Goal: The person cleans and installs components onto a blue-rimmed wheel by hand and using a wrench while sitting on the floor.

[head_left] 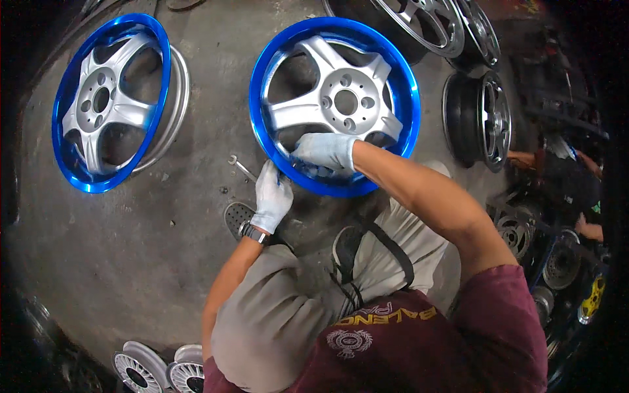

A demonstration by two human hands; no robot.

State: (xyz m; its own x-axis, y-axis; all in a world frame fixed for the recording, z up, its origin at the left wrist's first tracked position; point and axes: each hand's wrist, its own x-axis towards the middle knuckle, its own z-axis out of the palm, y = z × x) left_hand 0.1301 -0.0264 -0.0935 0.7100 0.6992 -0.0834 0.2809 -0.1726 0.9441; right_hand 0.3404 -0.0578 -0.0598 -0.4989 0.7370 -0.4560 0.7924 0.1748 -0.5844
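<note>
Blue paint shines on the wide lip of a five-spoke alloy wheel [334, 118], whose hub and spokes are silver; it rests on the grey concrete floor [196, 262], just in front of the person. From where I stand, the right hand [321, 152], in a white glove, reaches over the near part of this wheel, inside the lip. Its fingertips are hidden, so I cannot tell whether the grip pinches something. The left hand [272, 196], also gloved, is at the outer edge of the lip, on the near left side; its grip, too, I cannot judge. Near it, a metal spanner [245, 170] lies on the floor. Farther left is a second wheel [87, 93], also blue and silver, tilted, so that its silver barrel shows.
</note>
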